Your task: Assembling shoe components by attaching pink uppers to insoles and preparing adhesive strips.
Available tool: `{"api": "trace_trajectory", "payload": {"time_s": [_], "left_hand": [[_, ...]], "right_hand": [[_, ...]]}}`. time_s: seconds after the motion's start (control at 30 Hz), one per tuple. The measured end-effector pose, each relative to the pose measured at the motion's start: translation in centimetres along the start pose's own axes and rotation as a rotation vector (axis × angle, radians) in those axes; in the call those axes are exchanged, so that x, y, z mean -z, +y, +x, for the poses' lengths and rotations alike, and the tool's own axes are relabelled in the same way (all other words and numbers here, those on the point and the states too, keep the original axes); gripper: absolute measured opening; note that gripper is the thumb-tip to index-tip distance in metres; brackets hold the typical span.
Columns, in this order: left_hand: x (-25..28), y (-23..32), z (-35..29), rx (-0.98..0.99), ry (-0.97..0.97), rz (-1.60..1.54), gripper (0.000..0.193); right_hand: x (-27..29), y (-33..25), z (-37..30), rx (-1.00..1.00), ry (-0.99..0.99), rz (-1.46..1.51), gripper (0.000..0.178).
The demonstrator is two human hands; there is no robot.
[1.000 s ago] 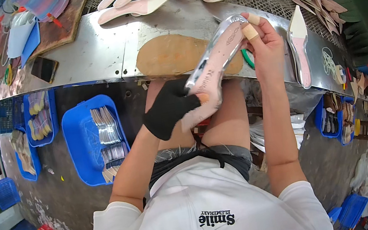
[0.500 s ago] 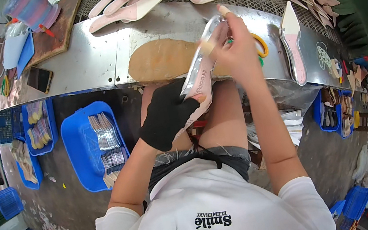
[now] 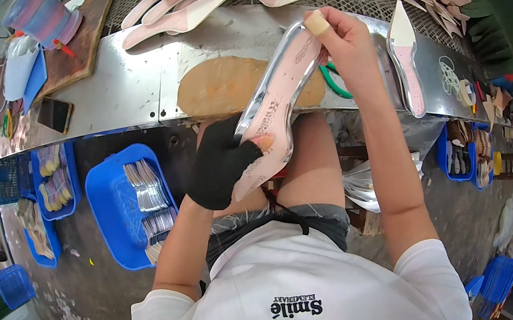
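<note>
Above thighs [image 3: 316, 163] slants a silver-edged pink insole [image 3: 279, 103].

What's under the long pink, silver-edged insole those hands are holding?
Behind the insole, a flat, tan, rounded pad on the shiny silver metal table shows on both sides. A bare leg shows lower down. Whatever lies directly behind the insole is covered, so I can't see it.

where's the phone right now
In the head view, the phone lies on the metal tabletop toward the left, near its front edge, beside the wooden board.
</note>
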State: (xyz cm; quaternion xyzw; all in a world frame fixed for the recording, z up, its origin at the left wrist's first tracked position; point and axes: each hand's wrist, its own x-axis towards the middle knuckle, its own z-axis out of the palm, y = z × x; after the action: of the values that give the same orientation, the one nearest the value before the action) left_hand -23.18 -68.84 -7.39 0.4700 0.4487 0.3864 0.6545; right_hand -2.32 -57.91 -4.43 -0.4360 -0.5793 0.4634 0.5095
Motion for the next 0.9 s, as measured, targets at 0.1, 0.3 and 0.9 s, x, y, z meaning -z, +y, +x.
{"api": "trace_trajectory", "payload": {"time_s": [0.1,0.3,0.9], "left_hand": [[0.1,-0.7,0.6,-0.020,0.028,-0.072,0.027],[-0.5,-1.2,1.9,-0.076,0.137,-0.282,0.027],[-4.3,-2.8,4.3,0.142,-0.237,-0.508,0.043]], "right_hand": [[0.0,0.7,-1.0,-0.077,0.009,0.077,0.016],[-1.0,2.1,-2.9,-0.247,0.141,0.366,0.014],[5.9,-1.4,-7.7,0.688,0.163,-1.052,0.028]]}}
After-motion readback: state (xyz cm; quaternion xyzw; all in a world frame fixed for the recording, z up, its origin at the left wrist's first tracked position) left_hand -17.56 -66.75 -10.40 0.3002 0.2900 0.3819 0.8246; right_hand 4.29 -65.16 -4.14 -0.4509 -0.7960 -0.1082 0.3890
